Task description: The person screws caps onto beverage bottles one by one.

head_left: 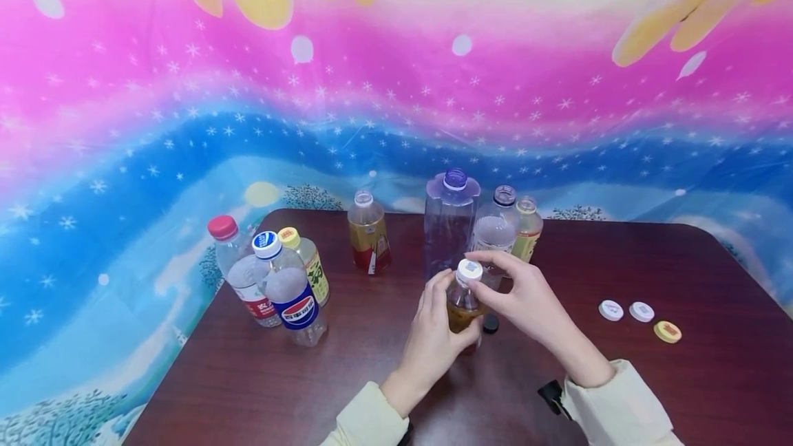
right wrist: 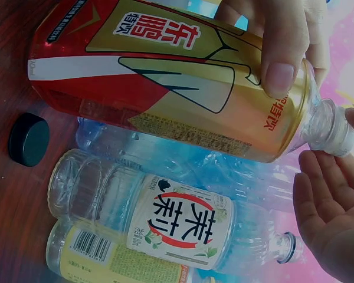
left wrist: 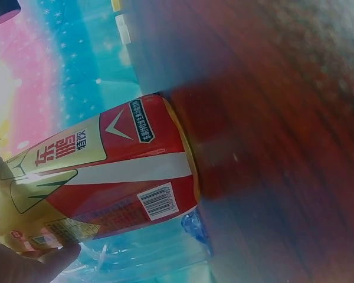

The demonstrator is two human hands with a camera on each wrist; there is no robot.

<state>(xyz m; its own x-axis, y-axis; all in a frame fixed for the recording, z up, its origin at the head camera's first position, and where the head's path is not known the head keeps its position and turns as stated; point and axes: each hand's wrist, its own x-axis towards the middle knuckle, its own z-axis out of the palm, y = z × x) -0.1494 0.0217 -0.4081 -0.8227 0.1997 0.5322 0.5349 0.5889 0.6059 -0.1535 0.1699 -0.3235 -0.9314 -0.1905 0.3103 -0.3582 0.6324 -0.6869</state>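
My left hand (head_left: 427, 336) grips a gold-and-red drink bottle (right wrist: 165, 76) round its upper body, holding it upright near the table's middle. In the left wrist view the label (left wrist: 94, 171) fills much of the picture, with part of the thumb (left wrist: 59, 262) below it. At the bottle's mouth sits a white cap (head_left: 469, 271), pinched between the thumb and fingers of my right hand (head_left: 526, 298). A loose black cap (head_left: 491, 323) lies on the table beside the held bottle.
Behind stand an uncapped gold-and-red bottle (head_left: 368, 236), a large purple-tinted bottle (head_left: 440, 232), a jasmine-label bottle (right wrist: 180, 218) and a yellow-label bottle (head_left: 526, 234). Capped bottles, including a Pepsi bottle (head_left: 297, 305), stand left. Two white caps (head_left: 611, 310) and a yellow cap (head_left: 668, 332) lie right.
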